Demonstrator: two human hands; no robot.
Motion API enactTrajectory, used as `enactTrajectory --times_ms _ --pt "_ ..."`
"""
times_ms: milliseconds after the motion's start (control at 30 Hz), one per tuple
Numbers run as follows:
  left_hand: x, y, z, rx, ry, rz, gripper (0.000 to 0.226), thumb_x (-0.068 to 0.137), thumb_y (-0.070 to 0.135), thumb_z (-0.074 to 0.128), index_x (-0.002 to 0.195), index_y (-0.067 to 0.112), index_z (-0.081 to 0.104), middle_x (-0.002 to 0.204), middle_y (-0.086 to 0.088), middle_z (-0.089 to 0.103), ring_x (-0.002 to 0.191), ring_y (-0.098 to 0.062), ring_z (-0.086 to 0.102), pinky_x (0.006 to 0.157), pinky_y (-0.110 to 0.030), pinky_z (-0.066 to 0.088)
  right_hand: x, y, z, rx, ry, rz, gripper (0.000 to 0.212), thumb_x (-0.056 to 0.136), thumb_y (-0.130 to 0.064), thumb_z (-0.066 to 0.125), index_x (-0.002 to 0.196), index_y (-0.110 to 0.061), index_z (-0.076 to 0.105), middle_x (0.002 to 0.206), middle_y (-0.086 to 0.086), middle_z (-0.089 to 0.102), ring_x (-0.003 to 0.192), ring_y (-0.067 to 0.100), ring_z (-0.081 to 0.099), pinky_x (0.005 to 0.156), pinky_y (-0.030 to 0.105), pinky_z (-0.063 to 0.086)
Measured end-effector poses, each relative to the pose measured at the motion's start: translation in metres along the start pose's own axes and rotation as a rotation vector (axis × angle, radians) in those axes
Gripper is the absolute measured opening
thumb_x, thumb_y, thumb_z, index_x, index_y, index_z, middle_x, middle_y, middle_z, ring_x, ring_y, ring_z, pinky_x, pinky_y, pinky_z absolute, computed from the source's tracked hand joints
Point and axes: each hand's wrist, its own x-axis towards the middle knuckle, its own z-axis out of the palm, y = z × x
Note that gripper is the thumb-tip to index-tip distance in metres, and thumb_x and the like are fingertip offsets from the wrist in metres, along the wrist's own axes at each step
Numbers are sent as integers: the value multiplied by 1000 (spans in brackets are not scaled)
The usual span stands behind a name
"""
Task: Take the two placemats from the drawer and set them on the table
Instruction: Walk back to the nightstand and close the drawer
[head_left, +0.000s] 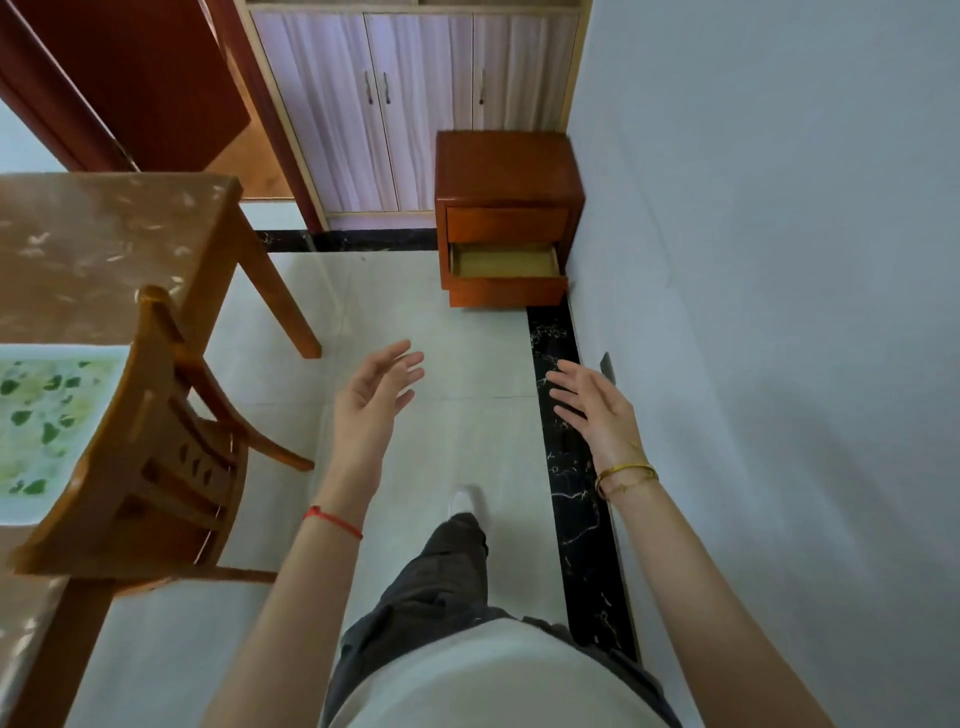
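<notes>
Both arms reach forward over the floor, the left hand and right hand held apart with fingers spread and loose, gripping nothing. At twelve o'clock, against the wall, a nightstand has its lower drawer pulled out; its inside looks bare. At nine o'clock one leaf-patterned placemat lies flat on the table, partly cut off by the frame's edge, behind a wooden chair.

Pale placemat with green leaf print, lying flat on the brown marbled table at nine o'clock, partly hidden by a chair back, lower nightstand drawer pulled open at twelve o'clock, interior bare yellow wood
</notes>
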Motion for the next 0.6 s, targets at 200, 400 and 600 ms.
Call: enactTrajectory --times_ms 200,400,600 --pt "127 38 41 -5 -26 7 22 101 19 55 117 27 68 115 4 74 108 -13 70 103 -38 52 135 -43 26 18 8 -20 37 102 -29 41 125 -8 59 121 10 66 113 23 62 102 43 48" --pt "235 67 82 56 -63 -2 28 101 22 54 127 19 65 118 3 73 110 -13 69 102 -37 52 243 -64 33 55 43 -21 35 102 -30 41 124 -11 60 119 7 67 113 22 62 101 42 49" --pt "329 72 128 70 -68 -34 27 101 21 54 125 18 65 118 2 72 111 -15 69 103 -39 52 354 -75 25 57 36 18 35 102 -30 41 125 -12 60 119 4 67 115 21 61 102 41 48"
